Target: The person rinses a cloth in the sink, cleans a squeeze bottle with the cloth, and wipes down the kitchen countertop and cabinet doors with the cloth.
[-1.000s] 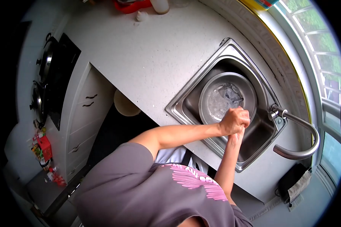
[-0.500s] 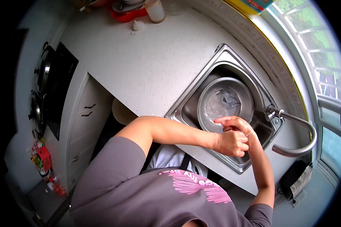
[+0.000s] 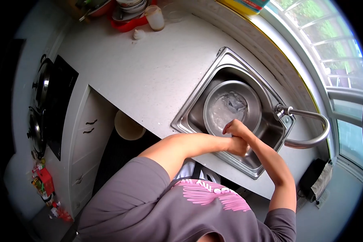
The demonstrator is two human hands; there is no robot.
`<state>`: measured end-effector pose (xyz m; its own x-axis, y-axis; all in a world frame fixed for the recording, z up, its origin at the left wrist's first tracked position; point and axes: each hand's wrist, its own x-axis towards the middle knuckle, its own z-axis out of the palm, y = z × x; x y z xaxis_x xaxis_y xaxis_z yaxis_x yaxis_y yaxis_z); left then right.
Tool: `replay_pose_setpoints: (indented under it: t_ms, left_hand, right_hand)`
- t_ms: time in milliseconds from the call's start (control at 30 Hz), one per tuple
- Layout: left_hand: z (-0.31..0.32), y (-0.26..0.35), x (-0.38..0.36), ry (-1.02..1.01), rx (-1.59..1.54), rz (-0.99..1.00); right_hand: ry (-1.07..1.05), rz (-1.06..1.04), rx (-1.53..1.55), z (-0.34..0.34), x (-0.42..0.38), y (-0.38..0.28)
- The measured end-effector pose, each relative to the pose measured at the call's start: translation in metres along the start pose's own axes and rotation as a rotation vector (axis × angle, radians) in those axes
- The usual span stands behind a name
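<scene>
The basin (image 3: 253, 108) stands in the sink (image 3: 197, 108), which is let into the worktop (image 3: 141, 72) between its front edge and its window-side edge; set there, any drips would likely fall into the sink. Shallow water seems to lie in it, with a greyish patch that could be an object or a reflection.

The left hand (image 3: 238, 147) meets the right wrist over the basin's near rim, perhaps to rub or steady it, but its fingers are partly hidden, so I cannot tell how closed they are. The right hand (image 3: 234, 128) droops with bent fingers toward the water; whether it holds anything cannot be told. The tap (image 3: 324, 129) curves with its spout to the right of the basin, and no stream shows.

The worktop is pale and speckled. By its far edge are a red tray (image 3: 125, 27), stacked bowls (image 3: 134, 6), a cup (image 3: 155, 18) and a garlic bulb (image 3: 138, 34). A hob (image 3: 60, 97) with lidded pots is at left, a tub (image 3: 129, 126) below the front edge, and a barred window (image 3: 330, 52) at right.
</scene>
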<state>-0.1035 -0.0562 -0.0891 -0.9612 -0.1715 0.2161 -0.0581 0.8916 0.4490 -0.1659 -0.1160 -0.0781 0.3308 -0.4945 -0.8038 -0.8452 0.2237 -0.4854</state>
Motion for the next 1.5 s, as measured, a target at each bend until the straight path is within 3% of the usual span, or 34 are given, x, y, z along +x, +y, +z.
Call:
replay_pose_setpoints:
  t_ms: [67,100,200,300,367,433,467,500,533,600,667,733,800,833,867,900,933,967,1000,1067,1133,1233,1333,1433,1500]
  left_hand:
    - [0.014,0.003,0.005,-0.129,-0.28,-0.177]
    - [0.021,0.0,0.009,-0.204,-0.384,-0.168]
    - [0.029,0.003,0.011,-0.218,-0.453,-0.306]
    - [0.057,0.003,0.015,-0.074,-0.619,-0.272]
    - [0.041,0.006,0.02,-0.259,-0.469,-0.175]
    - [0.009,0.008,0.019,-0.397,-0.239,0.003]
    - [-0.016,0.016,0.007,-0.224,0.546,0.441]
    - [-0.03,0.015,-0.003,-0.044,0.358,0.447]
    - [-0.041,0.013,-0.011,0.128,0.163,0.45]
    - [-0.073,0.011,-0.023,0.583,-0.081,0.148]
    - [-0.049,-0.019,-0.029,0.738,-0.316,-0.388]
    - [-0.023,-0.049,-0.047,0.705,-0.851,-0.609]
    - [-0.071,-0.062,-0.074,0.792,-0.841,-0.719]
    - [-0.087,-0.085,-0.095,0.912,-0.643,-0.67]
    - [-0.099,-0.114,-0.121,0.997,-0.449,-0.756]
    - [-0.09,-0.155,-0.152,1.23,-0.565,-1.011]
    - [-0.101,-0.193,-0.186,1.324,-0.282,-1.085]
    - [-0.142,-0.2,-0.204,1.315,-0.136,-1.319]
    - [-0.172,-0.216,-0.22,1.415,-0.057,-1.407]
    - [-0.186,-0.277,-0.268,1.534,0.34,-1.413]
    - [-0.216,-0.3,-0.276,1.628,0.422,-1.399]
    - [-0.245,-0.312,-0.268,1.611,0.442,-1.601]
    - [-0.258,-0.322,-0.265,1.54,0.422,-1.671]
    - [-0.267,-0.33,-0.274,1.502,0.305,-1.728]
    - [-0.264,-0.319,-0.269,1.54,0.294,-1.632]
  right_hand:
    - [0.049,0.089,-0.127,0.006,-0.004,-0.005]
    - [0.094,0.1,-0.168,0.011,-0.004,-0.003]
    - [0.198,0.143,-0.244,0.023,0.003,0.009]
    - [0.309,0.17,-0.195,0.035,-0.004,0.027]
    - [0.366,0.125,-0.076,0.026,-0.012,0.033]
    - [0.371,0.085,0.331,0.017,-0.031,0.035]
    - [0.367,0.052,0.531,0.011,-0.042,0.033]
    - [0.244,0.078,0.862,0.003,-0.054,0.029]
    - [0.171,-0.033,1.166,0.005,-0.058,0.042]
    - [-0.065,-0.196,1.741,0.013,-0.068,0.056]
    - [0.093,0.067,1.697,0.039,-0.068,0.044]
    - [0.247,0.038,1.64,0.049,-0.056,0.047]
    - [0.395,-0.093,1.621,0.045,-0.049,0.051]
    - [0.455,-0.098,1.601,0.04,-0.05,0.052]
    - [0.524,-0.1,1.583,0.036,-0.056,0.051]
    - [0.533,-0.09,1.583,0.035,-0.058,0.049]
    - [0.548,-0.084,1.579,0.034,-0.061,0.049]
    - [0.501,-0.073,1.618,0.033,-0.065,0.05]
    - [0.489,-0.078,1.652,0.037,-0.068,0.05]
    - [0.487,-0.048,1.635,0.049,-0.068,0.055]
    - [0.459,-0.037,1.702,0.062,-0.067,0.057]
    - [0.465,-0.039,1.774,0.074,-0.067,0.055]
    - [0.441,-0.089,1.8,0.067,-0.074,0.046]
    - [0.415,-0.196,1.806,0.057,-0.08,0.037]
    - [0.366,-0.245,1.903,0.052,-0.084,0.03]
